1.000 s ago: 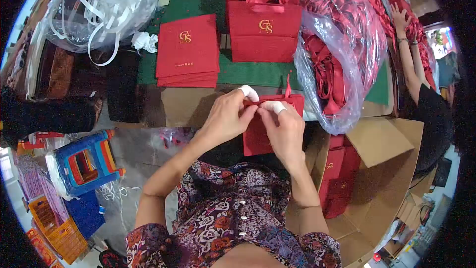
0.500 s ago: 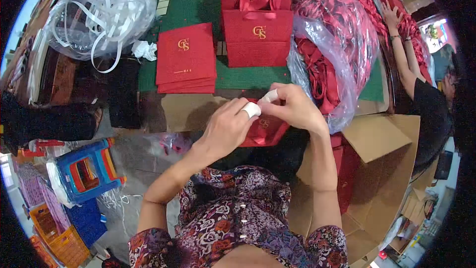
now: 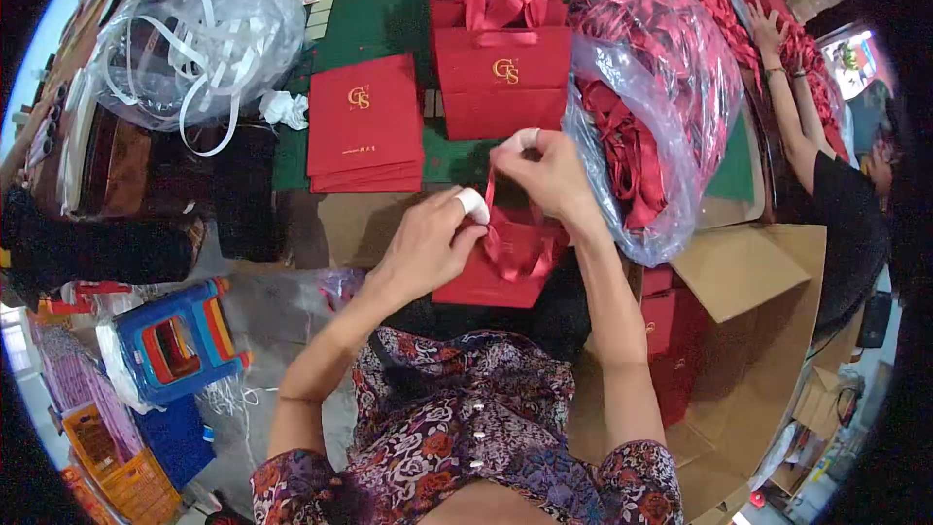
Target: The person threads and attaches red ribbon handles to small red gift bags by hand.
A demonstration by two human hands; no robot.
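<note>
A red paper bag [image 3: 486,282] lies at the table's near edge, in front of my body. My left hand [image 3: 428,241], white tape on a finger, is closed on the bag's ribbon at its top left. Higher up and to the right, my right hand [image 3: 549,173], also taped, pinches the red ribbon [image 3: 494,192], which runs taut between the hands. More ribbon loops over the bag's front. Beyond my hands, a stack of flat red bags [image 3: 365,126] lies left of a standing red bag [image 3: 503,73] with ribbons heaped behind it.
A clear plastic bag of red ribbons [image 3: 661,107] is at right, one of white straps [image 3: 199,44] at left. Below right, an open cardboard box [image 3: 748,369] holds red bags. Another person's arm [image 3: 792,112] reaches over ribbons at far right. Plastic stools [image 3: 175,340] stand lower left.
My right hand has moved up and away from my left hand, drawing the ribbon out between them. My left hand has shifted slightly left, and more of the red bag shows.
</note>
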